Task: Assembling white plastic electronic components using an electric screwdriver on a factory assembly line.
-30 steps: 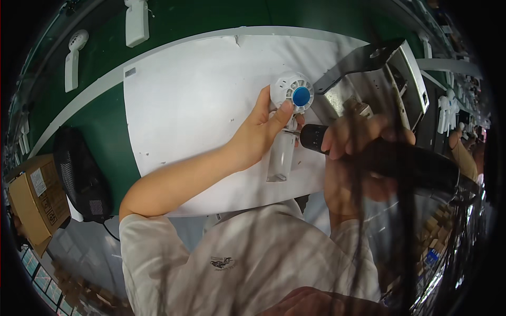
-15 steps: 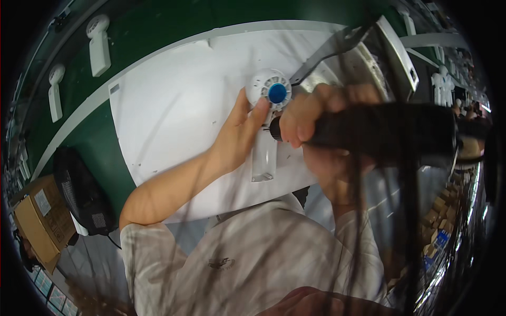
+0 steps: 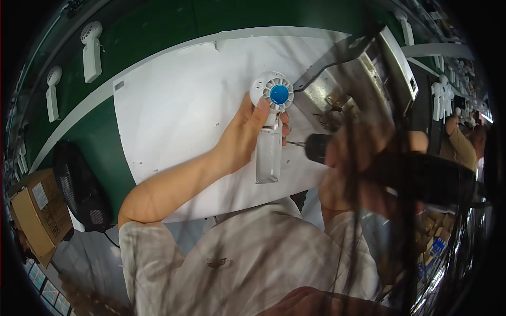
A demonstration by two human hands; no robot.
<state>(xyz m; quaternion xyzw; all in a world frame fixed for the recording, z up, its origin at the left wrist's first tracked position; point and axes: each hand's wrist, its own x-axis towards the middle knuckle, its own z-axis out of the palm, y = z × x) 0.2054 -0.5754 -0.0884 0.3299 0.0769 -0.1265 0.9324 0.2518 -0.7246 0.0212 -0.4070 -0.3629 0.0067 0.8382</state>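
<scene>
Fan (image 3: 271,126) lies on the white mat (image 3: 174,116), just left of the metal fixture (image 3: 348,89). Left hand (image 3: 245,134) pinches it below the round head, thumb on top, fingers wrapped behind. Right hand (image 3: 358,168), blurred, is closed around the driver (image 3: 400,168), bit touching the fan's handle. Screw-fastening looks underway; next, the bit needs steady pressure, held square to the handle.

The person wears a light, whitish shirt with short sleeves and a small dark mark on the front. Both arms are bare below the sleeves. The right arm looks blurry, so little shows there.
</scene>
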